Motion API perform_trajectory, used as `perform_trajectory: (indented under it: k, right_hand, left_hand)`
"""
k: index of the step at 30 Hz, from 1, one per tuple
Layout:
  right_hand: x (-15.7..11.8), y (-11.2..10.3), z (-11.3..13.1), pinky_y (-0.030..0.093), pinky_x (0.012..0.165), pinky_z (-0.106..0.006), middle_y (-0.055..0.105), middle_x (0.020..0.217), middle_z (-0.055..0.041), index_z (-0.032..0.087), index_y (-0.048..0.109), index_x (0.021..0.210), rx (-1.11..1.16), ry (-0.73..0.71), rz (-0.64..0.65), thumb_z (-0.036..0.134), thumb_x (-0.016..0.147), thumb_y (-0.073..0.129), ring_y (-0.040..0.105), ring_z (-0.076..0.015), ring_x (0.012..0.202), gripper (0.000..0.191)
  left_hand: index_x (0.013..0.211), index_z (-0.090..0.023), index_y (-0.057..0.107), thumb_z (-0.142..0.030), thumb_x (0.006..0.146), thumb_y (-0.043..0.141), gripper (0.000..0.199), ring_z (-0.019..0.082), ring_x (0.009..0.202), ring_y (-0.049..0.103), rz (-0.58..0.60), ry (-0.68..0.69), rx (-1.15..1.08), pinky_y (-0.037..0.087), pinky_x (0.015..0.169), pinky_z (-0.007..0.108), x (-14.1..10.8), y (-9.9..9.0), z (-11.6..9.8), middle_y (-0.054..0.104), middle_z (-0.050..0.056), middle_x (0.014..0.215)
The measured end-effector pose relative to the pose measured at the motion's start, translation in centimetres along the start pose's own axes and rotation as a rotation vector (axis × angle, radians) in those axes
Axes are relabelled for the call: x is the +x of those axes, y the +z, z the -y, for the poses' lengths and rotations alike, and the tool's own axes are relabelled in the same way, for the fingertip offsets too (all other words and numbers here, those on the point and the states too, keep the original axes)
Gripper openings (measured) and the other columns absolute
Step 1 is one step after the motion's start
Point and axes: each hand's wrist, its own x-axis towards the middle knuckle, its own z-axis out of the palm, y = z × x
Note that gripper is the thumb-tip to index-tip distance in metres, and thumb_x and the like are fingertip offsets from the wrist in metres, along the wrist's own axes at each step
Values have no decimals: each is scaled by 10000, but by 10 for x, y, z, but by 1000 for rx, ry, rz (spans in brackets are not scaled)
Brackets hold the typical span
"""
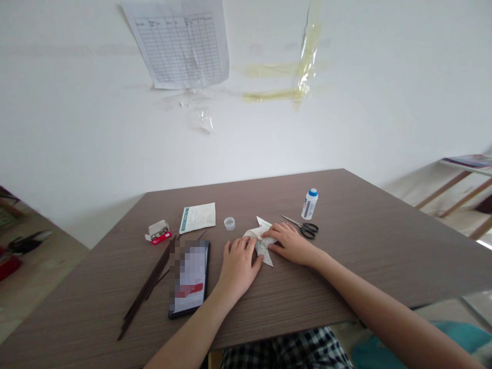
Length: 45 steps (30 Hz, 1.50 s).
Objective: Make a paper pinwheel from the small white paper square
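The open left grip [239, 267] and right grip [291, 244] are pressing flat on the folded paper [264, 249], its long axis pointing away across the desk [346, 205]. Scissors [302, 228] are lying just beyond the right grip, and a phone [190, 277] is lying beside the left.

The left hand [238, 266] and right hand [291, 243] press on a folded paper [264, 251]; scissors [302, 228] and a blue-capped bottle [309, 204] sit just past the right hand.
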Motion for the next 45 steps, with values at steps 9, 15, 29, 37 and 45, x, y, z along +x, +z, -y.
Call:
perform_trajectory:
  k: [9, 15, 29, 37, 45]
  right_hand:
    - [0, -4, 2, 550, 1252, -666, 803, 1320, -78, 451, 878, 1375, -5, -30, 25, 346, 1084, 758, 737, -394, 1311, 332]
    - [0, -5, 7, 534, 1253, -715, 792, 1333, -99, 441, 895, 1364, -71, -31, 23, 353, 1095, 743, 737, -415, 1311, 321]
    - [2, -3, 0, 558, 1243, -662, 783, 1265, -93, 435, 926, 1320, 15, 7, 27, 386, 1064, 806, 737, -394, 1282, 287]
    - [1, -4, -3, 550, 1246, -662, 778, 1251, -83, 464, 940, 1296, 12, -30, 36, 390, 1073, 788, 731, -381, 1254, 280]
    - [0, -8, 1, 506, 1303, -693, 803, 1262, -72, 472, 910, 1368, -7, -61, 22, 323, 1057, 783, 755, -379, 1262, 368]
  left_hand:
    - [1574, -273, 737, -301, 1138, 703, 438, 392, 1502, 698, 2, 12, 37, 504, 1331, 693, 0, 1, 2, 771, 150, 1604]
    - [1578, -254, 731, -301, 1140, 683, 443, 398, 1506, 686, 13, 9, 21, 494, 1333, 689, 0, 2, 3, 756, 161, 1619]
    - [1577, -251, 734, -290, 1128, 699, 451, 402, 1508, 682, 13, -5, 15, 469, 1349, 694, -1, 1, 1, 758, 162, 1618]
    - [1586, -257, 728, -288, 1131, 696, 457, 403, 1520, 677, 23, -3, 3, 469, 1350, 705, 0, 0, 1, 756, 157, 1621]
    - [1585, -235, 732, -273, 1126, 723, 461, 405, 1537, 673, 33, -23, 3, 452, 1372, 693, 0, -5, -3, 749, 165, 1634]
